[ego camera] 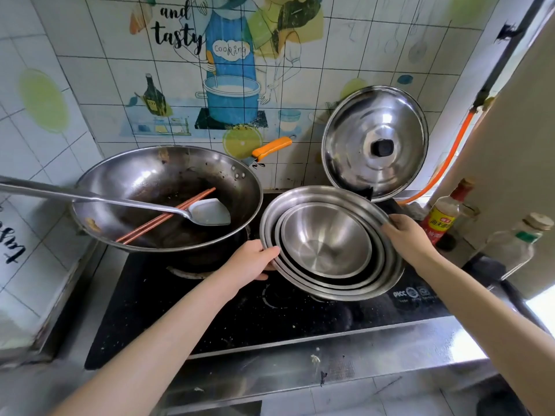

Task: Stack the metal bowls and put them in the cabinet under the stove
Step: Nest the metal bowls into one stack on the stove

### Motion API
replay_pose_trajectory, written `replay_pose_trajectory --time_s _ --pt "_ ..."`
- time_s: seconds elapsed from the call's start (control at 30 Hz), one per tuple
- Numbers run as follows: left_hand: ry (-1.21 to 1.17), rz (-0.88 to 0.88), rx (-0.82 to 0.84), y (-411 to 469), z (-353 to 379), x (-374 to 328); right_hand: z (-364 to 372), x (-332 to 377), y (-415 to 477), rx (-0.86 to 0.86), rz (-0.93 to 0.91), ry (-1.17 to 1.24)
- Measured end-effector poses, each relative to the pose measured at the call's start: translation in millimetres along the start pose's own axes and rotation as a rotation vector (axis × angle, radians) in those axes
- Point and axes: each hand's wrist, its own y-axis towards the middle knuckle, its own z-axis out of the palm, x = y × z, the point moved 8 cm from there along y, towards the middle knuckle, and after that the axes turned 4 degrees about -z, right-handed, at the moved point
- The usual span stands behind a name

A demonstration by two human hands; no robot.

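Several metal bowls (327,241) sit nested inside one another, the smallest in the middle, tilted toward me over the right side of the black stove top (240,313). My left hand (252,261) grips the stack's left rim, thumb over the edge. On the opposite rim my right hand (405,235) holds the largest bowl's edge. Whether the stack rests on the stove or is lifted off it I cannot tell. The cabinet under the stove is out of view.
A large wok (165,196) with a metal spatula (207,213) and chopsticks (168,216) fills the left burner, close to my left hand. A steel lid (375,142) leans on the tiled wall behind the bowls. Sauce bottles (444,217) stand at the right.
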Motion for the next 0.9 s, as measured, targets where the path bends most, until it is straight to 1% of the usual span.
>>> replay_pose_trajectory --time_s 0.2,0.37,0.47,0.63,0.7,0.8,0.9 --pt "-0.008 -0.017 -0.07 -34 3 9 2 9 -14 0.039 -0.059 0.039" --pt "-0.025 -0.048 -0.154 -71 5 22 11 1 -31 0.108 -0.065 0.031" --pt "-0.016 -0.052 -0.201 -101 4 37 24 1 -47 0.165 -0.1 0.028" --pt "-0.048 -0.079 -0.315 -150 -8 68 53 20 -75 0.233 -0.154 0.077" --pt "-0.079 -0.099 -0.373 -167 -17 80 66 31 -87 0.286 -0.183 0.088" --pt "-0.108 -0.125 -0.415 -191 -30 100 85 49 -108 0.353 -0.228 0.089" --pt "-0.112 -0.146 -0.449 -215 -45 118 102 66 -128 0.372 -0.253 0.087"
